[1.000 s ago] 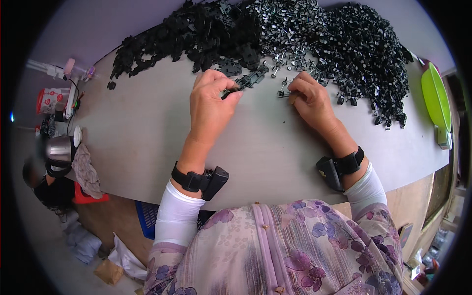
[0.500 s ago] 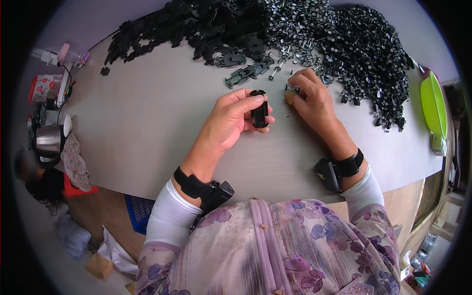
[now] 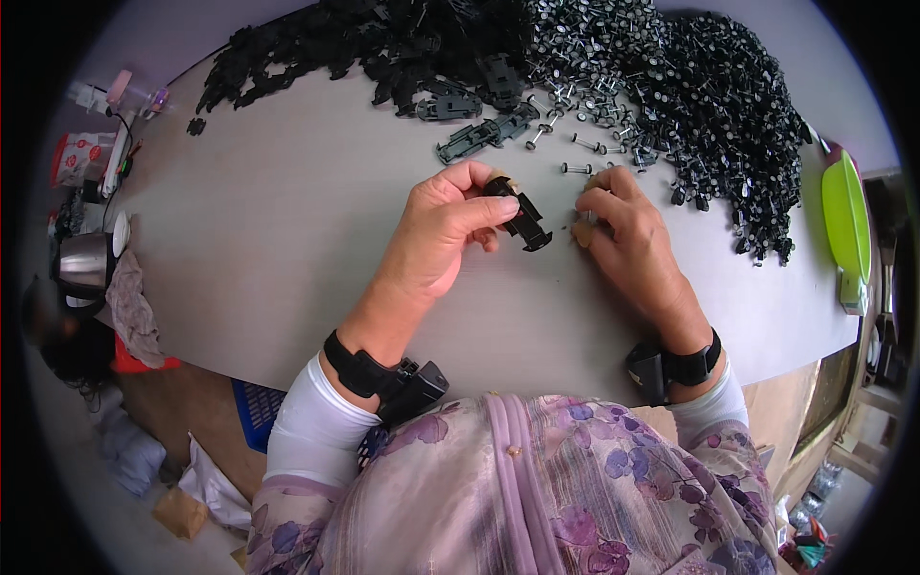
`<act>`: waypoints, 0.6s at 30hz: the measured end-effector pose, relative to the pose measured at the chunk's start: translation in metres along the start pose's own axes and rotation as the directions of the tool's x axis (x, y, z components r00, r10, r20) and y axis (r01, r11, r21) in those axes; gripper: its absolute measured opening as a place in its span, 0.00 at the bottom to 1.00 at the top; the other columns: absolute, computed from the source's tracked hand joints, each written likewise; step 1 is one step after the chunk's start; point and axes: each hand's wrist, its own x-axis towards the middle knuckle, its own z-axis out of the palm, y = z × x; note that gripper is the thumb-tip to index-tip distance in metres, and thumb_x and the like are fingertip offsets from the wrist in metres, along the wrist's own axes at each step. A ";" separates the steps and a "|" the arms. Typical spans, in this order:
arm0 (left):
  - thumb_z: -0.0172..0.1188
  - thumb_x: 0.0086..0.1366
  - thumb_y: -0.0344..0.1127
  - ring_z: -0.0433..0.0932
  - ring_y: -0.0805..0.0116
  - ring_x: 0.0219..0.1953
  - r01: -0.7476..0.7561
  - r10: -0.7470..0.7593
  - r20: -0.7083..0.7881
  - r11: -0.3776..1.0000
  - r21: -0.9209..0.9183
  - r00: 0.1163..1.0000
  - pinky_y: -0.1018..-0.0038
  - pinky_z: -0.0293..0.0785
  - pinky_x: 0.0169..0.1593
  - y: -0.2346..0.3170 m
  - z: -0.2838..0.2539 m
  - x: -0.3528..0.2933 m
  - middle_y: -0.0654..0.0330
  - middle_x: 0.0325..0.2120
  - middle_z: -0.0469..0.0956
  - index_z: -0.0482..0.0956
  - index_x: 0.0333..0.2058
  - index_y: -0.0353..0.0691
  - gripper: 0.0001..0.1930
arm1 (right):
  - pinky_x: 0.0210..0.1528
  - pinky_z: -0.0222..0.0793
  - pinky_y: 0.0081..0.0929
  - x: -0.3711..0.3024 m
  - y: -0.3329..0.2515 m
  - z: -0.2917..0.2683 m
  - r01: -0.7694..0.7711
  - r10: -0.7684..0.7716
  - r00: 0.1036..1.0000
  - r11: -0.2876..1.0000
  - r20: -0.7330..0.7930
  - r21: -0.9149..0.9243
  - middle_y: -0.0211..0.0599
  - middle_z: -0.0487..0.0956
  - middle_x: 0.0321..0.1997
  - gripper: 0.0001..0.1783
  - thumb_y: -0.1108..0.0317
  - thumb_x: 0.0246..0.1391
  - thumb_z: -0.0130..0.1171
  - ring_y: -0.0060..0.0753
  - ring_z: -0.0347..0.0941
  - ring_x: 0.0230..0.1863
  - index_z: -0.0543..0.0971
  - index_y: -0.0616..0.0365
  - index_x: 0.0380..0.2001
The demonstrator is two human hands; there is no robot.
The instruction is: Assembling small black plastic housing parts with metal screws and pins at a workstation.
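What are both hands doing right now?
Left hand: closed on a black part.
Right hand: fingers curled at the table; any hold cannot be told.

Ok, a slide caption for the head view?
Left hand holds a black plastic chassis piece above the grey table; right hand pinches something small.

Two hands (image 3: 441, 235), two wrist bands (image 3: 369, 369), perhaps two lime-green trays (image 3: 845, 216).
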 end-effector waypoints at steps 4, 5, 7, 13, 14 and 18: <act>0.58 0.62 0.31 0.79 0.68 0.34 0.007 0.003 0.070 0.989 -0.148 0.998 0.70 0.78 0.38 -0.004 0.000 0.002 0.62 0.31 0.78 0.75 0.39 0.39 0.07 | 0.38 0.71 0.38 0.000 -0.002 -0.004 -0.006 0.005 1.000 0.999 -0.016 -0.047 0.42 0.73 0.37 0.11 0.80 0.38 0.61 0.50 0.73 0.35 0.77 0.63 0.30; 0.58 0.62 0.31 0.79 0.68 0.34 0.011 0.000 0.069 0.989 -0.149 0.998 0.70 0.78 0.38 -0.004 0.000 0.003 0.62 0.31 0.78 0.75 0.39 0.39 0.07 | 0.35 0.70 0.32 0.000 0.003 -0.004 0.025 -0.025 1.000 0.997 0.002 -0.067 0.40 0.73 0.37 0.11 0.79 0.40 0.61 0.42 0.72 0.33 0.76 0.63 0.32; 0.58 0.62 0.32 0.81 0.65 0.36 0.039 -0.029 0.086 0.992 -0.119 0.996 0.69 0.79 0.40 -0.005 -0.001 0.006 0.61 0.31 0.78 0.75 0.39 0.39 0.07 | 0.33 0.69 0.26 -0.001 0.009 -0.003 0.055 -0.054 0.998 0.995 0.024 -0.079 0.38 0.73 0.38 0.12 0.78 0.41 0.61 0.35 0.72 0.31 0.76 0.63 0.33; 0.58 0.63 0.32 0.83 0.62 0.33 0.043 -0.027 0.109 0.988 -0.147 0.994 0.68 0.81 0.35 -0.002 0.004 0.001 0.61 0.31 0.78 0.76 0.42 0.37 0.09 | 0.32 0.70 0.26 0.002 -0.008 -0.005 0.119 -0.110 0.993 0.960 -0.048 0.255 0.35 0.73 0.37 0.13 0.78 0.41 0.63 0.28 0.71 0.31 0.76 0.61 0.34; 0.58 0.63 0.32 0.83 0.62 0.33 0.044 -0.027 0.111 0.988 -0.150 0.993 0.68 0.81 0.35 -0.003 0.007 0.000 0.61 0.31 0.78 0.76 0.42 0.37 0.09 | 0.33 0.71 0.26 0.000 -0.012 -0.006 0.143 -0.137 0.990 0.949 -0.041 0.282 0.36 0.73 0.38 0.14 0.78 0.41 0.64 0.29 0.71 0.33 0.76 0.61 0.35; 0.60 0.64 0.36 0.80 0.69 0.25 0.175 -0.162 0.103 0.976 -0.129 0.981 0.76 0.74 0.25 -0.007 0.012 -0.003 0.63 0.28 0.77 0.77 0.43 0.36 0.12 | 0.35 0.71 0.26 -0.008 -0.018 -0.002 0.207 -0.203 0.978 0.915 -0.049 0.345 0.38 0.73 0.38 0.15 0.78 0.40 0.65 0.33 0.72 0.35 0.76 0.62 0.35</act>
